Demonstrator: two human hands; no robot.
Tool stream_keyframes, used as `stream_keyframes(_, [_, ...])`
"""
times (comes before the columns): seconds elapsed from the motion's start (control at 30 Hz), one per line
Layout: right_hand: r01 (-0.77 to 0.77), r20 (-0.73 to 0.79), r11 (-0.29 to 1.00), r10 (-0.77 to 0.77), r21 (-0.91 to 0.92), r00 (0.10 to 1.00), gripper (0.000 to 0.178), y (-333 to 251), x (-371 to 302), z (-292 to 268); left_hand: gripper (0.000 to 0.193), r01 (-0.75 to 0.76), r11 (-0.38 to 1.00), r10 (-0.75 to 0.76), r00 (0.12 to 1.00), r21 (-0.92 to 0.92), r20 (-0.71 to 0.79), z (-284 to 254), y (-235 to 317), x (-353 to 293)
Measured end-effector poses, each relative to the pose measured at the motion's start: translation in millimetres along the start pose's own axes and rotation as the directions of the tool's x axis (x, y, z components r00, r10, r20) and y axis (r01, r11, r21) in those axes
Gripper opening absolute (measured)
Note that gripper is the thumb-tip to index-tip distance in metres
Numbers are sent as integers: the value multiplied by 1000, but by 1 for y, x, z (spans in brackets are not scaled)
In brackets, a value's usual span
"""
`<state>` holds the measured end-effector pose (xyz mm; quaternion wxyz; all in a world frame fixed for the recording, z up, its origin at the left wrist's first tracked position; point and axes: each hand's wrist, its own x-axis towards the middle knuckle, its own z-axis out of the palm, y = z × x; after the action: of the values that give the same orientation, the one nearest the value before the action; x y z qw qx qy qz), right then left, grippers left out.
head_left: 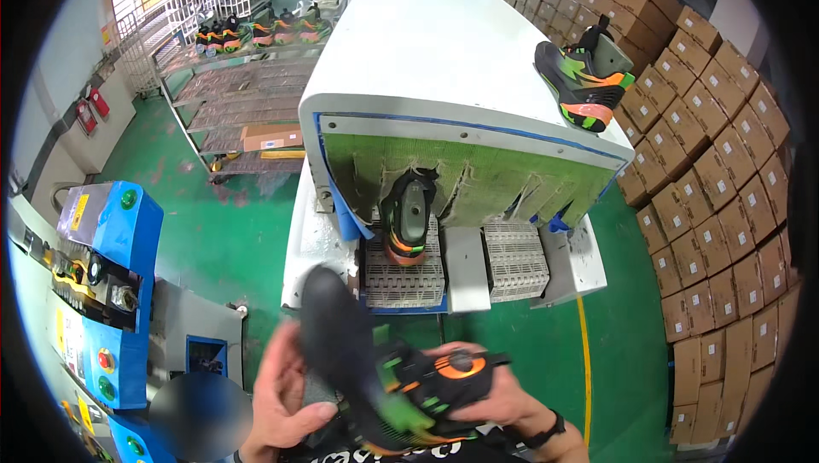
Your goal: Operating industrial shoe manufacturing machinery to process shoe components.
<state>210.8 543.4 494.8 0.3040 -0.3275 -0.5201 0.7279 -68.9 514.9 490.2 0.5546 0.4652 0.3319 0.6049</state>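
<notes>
A black sneaker (401,386) with green and orange patches and an orange round piece is held in front of my body. My right hand (503,395) grips it around the ankle end, with the thumb on the near side. My left hand (286,399) is cupped beside its dark, blurred front part, fingers apart and thumb stretched toward it; whether it touches is unclear. Ahead, another sneaker (407,215) with a grey-green insert stands on the left slatted conveyor (401,288), at the green curtain (478,164) of a white machine (409,62).
A third sneaker (584,79) sits on the machine's top right. Stacked cartons (717,232) line the right side. Several shoes top a rack (247,92) at the back left. A blue control box (128,241) with buttons stands left. A second slatted conveyor (516,262) lies right.
</notes>
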Motion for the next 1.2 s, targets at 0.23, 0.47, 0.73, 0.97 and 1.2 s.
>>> stream_keyframes(0.23, [89, -734, 967, -239, -238, 636, 58, -23, -36, -111, 48, 209, 937, -250, 961, 280, 121, 21, -29, 25])
stream_keyframes(0.47, [-393, -700, 614, -403, -685, 590, 61, -46, 51, -208, 44, 411, 832, -402, 909, 373, -107, 39, -47, 8])
stream_keyframes(0.73, [-124, -512, 497, -839, -859, 183, 45, -21, 56, -194, 42, 432, 824, -404, 902, 366, -154, 33, -55, -11])
stream_keyframes(0.97, [649, 173, 499, -701, -574, 692, 27, 49, 104, 35, 37, 343, 611, -286, 936, 714, -205, -3, -45, -57])
stream_keyframes(1.2, [862, 941, 469, -162, -192, 298, 27, 93, 129, 192, 47, 493, 277, -81, 867, 825, -491, -71, -70, -216])
